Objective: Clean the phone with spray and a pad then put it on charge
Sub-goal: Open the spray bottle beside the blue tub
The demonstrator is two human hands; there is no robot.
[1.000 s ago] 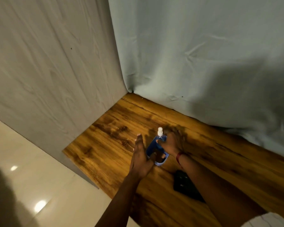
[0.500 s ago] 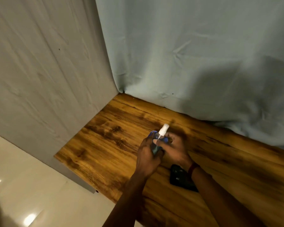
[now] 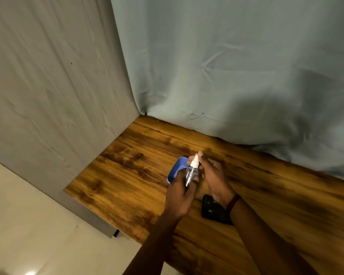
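My left hand (image 3: 180,197) is closed around a small clear spray bottle (image 3: 190,174), held tilted just above the wooden table (image 3: 127,175). The thumb and forefinger of my right hand (image 3: 214,179) pinch the bottle's white nozzle (image 3: 194,161). Right behind the bottle is a blue pad (image 3: 177,168), partly covered by my left hand; whether that hand holds it or it rests on the table cannot be told. A black phone (image 3: 212,210) lies flat on the table below my right wrist, its right part hidden by my forearm.
A pale blue cloth (image 3: 236,66) hangs behind the table and a grey cloth (image 3: 48,86) covers the left side. The table's left and front edges drop to a glossy tiled floor (image 3: 28,225). No charger or cable is in view.
My left hand closed around the bottle, which now leans over instead of standing upright. My right hand shifted from the bottle's side up to the nozzle. The view moved slightly.
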